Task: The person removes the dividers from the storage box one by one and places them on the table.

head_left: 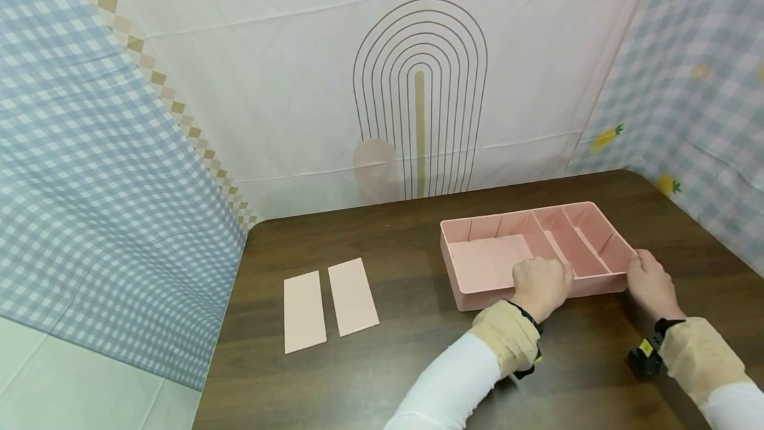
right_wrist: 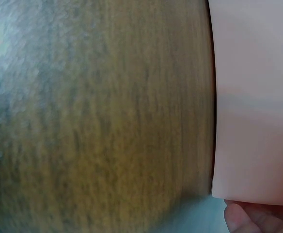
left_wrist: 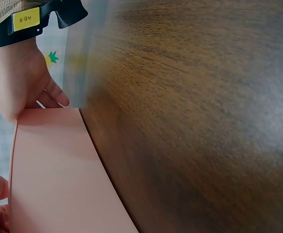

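Note:
A pink box [head_left: 483, 298] with inner compartments sits on the table at right. My left hand [head_left: 542, 285] reaches over its front wall with fingers curled, at the near end of a pink divider [head_left: 544, 241]; its fingertips are hidden in the head view. Around the box's right front corner, my right hand [head_left: 652, 284] holds the end wall, palm against it in the left wrist view. Another divider [head_left: 581, 244] stands upright farther right inside. Two flat pale pink panels, a left panel [head_left: 304, 312] and a right panel [head_left: 353, 297], lie side by side on the table.
The dark wood table [head_left: 412, 363] has its back edge along a white patterned curtain [head_left: 286, 98]. Blue checked cloth [head_left: 119, 151] hangs at left, and another checked cloth [head_left: 698, 105] hangs at right. Each wrist wears a dark strap with a camera.

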{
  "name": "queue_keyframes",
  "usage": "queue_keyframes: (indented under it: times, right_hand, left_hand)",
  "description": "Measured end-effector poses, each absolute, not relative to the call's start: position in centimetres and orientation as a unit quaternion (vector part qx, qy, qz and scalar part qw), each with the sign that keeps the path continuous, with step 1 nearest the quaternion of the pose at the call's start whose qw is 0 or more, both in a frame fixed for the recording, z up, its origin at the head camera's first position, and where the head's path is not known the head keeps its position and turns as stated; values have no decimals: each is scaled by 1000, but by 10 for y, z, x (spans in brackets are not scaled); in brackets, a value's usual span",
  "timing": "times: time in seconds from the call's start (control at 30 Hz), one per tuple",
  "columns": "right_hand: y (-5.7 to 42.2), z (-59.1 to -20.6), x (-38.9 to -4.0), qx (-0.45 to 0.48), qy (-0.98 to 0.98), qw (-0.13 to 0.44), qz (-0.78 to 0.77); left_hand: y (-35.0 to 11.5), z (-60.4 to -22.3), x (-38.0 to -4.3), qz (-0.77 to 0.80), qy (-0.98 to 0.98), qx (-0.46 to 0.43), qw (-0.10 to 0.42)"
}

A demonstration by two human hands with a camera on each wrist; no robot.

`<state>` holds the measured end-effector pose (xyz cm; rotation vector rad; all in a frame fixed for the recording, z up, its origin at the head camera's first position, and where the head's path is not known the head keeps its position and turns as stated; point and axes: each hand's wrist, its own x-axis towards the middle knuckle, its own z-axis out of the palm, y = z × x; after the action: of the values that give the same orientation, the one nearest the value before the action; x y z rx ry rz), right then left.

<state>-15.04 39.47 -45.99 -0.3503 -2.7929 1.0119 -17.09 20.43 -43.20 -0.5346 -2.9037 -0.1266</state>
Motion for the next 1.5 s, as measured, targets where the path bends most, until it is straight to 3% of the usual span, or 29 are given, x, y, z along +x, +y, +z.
queue_keyframes:
  times: [0.47, 1.17, 1.5]
  right_hand:
    - [395, -460, -151, -118, -931, 82, 337]
    - [395, -461, -150, -121, -931, 85, 333]
    - [395, -460, -150, -118, -931, 75, 337]
  left_hand:
    - [210, -435, -176, -61, -985, -143, 70]
    - [216, -437, -177, -79, -983, -156, 62]
    - [219, -433, -176, -86, -987, -130, 31]
